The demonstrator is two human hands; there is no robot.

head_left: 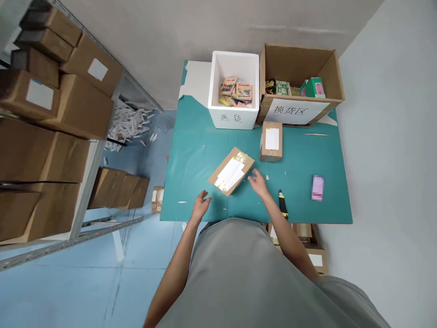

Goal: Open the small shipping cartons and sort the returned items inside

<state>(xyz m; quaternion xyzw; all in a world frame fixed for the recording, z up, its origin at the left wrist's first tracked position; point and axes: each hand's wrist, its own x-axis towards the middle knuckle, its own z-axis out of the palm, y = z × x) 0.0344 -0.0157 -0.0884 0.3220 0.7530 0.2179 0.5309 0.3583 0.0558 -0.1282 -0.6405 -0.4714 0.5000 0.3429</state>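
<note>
A taped cardboard box with a white label lies at an angle on the green-topped table. Just off its lower left corner is my left hand, fingers apart and holding nothing. My right hand is by the box's right end, fingers spread and empty; whether a fingertip touches the cardboard I cannot tell. A smaller cardboard box, also labelled, stands behind my right hand. To the right of my right forearm lies a black and yellow utility knife.
At the table's back stand a white foam bin with small colourful packets and an open carton holding several small boxes. A blurred-out phone-like object lies at the right. Shelving stacked with cardboard boxes stands left.
</note>
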